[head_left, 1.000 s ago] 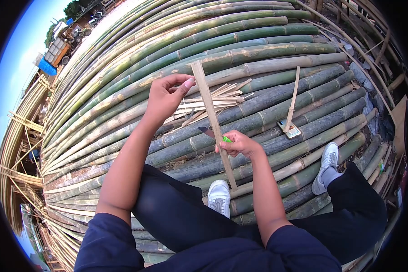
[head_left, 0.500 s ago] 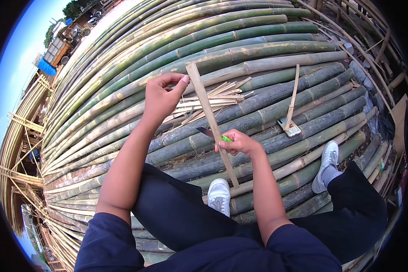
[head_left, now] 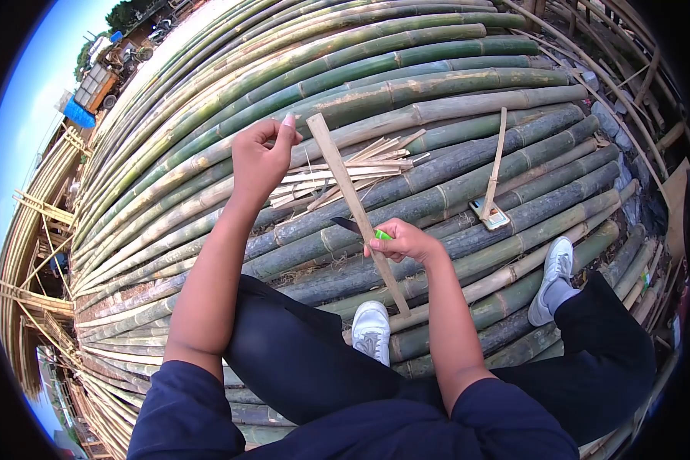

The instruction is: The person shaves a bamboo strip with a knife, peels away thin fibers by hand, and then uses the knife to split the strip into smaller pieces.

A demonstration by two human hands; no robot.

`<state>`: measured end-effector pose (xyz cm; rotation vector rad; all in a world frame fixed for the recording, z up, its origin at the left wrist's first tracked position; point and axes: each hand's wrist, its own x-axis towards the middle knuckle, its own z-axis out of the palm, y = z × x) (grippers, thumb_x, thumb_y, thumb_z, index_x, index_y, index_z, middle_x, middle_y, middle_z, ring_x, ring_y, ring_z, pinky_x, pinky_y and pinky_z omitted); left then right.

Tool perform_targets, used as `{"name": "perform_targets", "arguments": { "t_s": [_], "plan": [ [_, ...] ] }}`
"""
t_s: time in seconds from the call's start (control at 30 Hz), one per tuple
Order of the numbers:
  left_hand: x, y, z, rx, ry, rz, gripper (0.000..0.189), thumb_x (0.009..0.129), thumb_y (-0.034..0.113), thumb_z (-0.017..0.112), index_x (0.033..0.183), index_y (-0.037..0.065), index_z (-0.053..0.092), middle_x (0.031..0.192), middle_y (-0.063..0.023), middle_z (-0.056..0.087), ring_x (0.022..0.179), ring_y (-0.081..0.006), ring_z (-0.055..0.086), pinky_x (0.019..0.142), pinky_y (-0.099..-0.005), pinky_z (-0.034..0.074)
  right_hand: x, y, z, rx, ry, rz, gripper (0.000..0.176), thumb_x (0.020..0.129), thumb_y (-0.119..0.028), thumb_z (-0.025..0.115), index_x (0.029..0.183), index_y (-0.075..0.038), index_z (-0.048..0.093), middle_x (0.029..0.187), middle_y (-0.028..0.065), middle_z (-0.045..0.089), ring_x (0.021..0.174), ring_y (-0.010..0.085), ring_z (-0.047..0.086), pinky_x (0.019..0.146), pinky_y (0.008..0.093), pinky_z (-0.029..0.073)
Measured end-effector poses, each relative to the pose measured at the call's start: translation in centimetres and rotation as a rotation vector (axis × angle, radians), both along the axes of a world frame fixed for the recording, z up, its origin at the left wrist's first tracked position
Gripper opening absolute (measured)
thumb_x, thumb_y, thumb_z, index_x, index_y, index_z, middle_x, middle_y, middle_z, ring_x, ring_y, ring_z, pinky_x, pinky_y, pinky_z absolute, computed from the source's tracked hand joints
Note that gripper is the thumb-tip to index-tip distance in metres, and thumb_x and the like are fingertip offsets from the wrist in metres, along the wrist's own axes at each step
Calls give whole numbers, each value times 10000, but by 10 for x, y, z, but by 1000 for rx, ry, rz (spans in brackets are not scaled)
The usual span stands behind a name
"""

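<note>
My right hand (head_left: 401, 240) is wrapped round a small knife (head_left: 347, 224) with a green handle and dark blade, and also steadies a flat bamboo strip (head_left: 350, 184) against it. The strip leans upright, its lower end beside my white shoe (head_left: 371, 331). Left of the strip's upper end, my left hand (head_left: 264, 157) is raised, apart from the strip, with fingers curled and the thumb up; whether something small is between them cannot be made out. Beyond the strip lies a pile of thin split bamboo pieces (head_left: 383, 165).
Long bamboo poles (head_left: 406, 93) cover the ground. A phone (head_left: 494, 218) lies on them at the right, with a thin bamboo piece (head_left: 497, 157) over it. Stacked bamboo (head_left: 23, 230) stands at the far left, and a truck (head_left: 96, 86) is in the background.
My left hand has moved slightly left and away from the strip, its thumb now pointing up. The strip's top has tilted a little to the left.
</note>
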<state>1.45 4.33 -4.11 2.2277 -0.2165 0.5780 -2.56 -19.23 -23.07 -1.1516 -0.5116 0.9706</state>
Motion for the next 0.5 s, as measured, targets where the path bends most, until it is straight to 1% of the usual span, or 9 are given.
{"name": "perform_targets", "arguments": {
  "t_s": [0.07,0.13,0.17,0.2,0.27,0.3,0.33,0.4,0.5],
  "plan": [
    [-2,-6,1,-3,2,-45,184,881,197,673,926,22,708,865,-65,698,752,-122,646,659,-257,503,0,0,1,-8,1,5,343,870,-414,690,882,-71,680,581,-99,393,474,22,288,436,215,214],
    [-12,-24,14,260,-194,-108,199,893,173,648,1056,65,682,1035,-52,646,1014,-165,612,774,-279,494,1,0,2,-15,3,9,344,866,-424,690,878,-81,684,585,-100,400,481,24,300,439,213,225],
    [-16,-29,19,327,-233,-137,257,859,128,661,1115,120,672,1127,-67,600,1113,-224,559,846,-339,471,1,0,2,-58,-25,4,333,864,-427,688,871,-94,689,592,-99,418,492,25,316,441,213,239],
    [-16,-27,18,327,-232,-137,257,859,128,661,1115,120,672,1127,-67,600,1113,-224,559,846,-339,471,1,1,2,-102,-54,-1,322,862,-429,686,864,-108,695,600,-99,435,503,25,332,443,213,252],
    [-13,-19,16,693,-259,-174,232,829,109,683,1061,121,692,1079,-63,620,1094,-246,558,883,-387,436,2,2,2,-159,-90,-1,306,861,-427,684,856,-121,700,608,-97,451,513,26,345,444,214,262],
    [-10,-14,14,742,-235,-181,190,793,105,707,982,126,711,1002,-41,634,1060,-246,563,892,-400,397,2,2,2,-217,-128,-2,290,859,-424,682,848,-135,705,617,-95,467,523,27,359,446,214,273],
    [-8,-11,12,742,-234,-180,190,793,105,707,982,126,711,1002,-41,634,1060,-246,563,892,-400,397,3,2,3,-218,-127,0,290,859,-424,682,848,-135,705,617,-95,467,523,27,359,446,214,273],
    [-7,-5,10,830,-141,-144,94,774,91,707,864,117,710,908,-9,645,1034,-218,569,859,-379,390,3,1,5,-270,-148,-14,269,859,-409,681,840,-143,714,621,-90,482,527,31,373,444,215,282],
    [-7,0,12,904,-51,-110,61,744,78,712,795,108,694,833,3,640,1013,-199,571,854,-371,373,3,-1,7,-330,-199,-75,290,857,-394,695,832,-106,716,584,-85,443,493,38,353,423,218,264]
  ]
}}
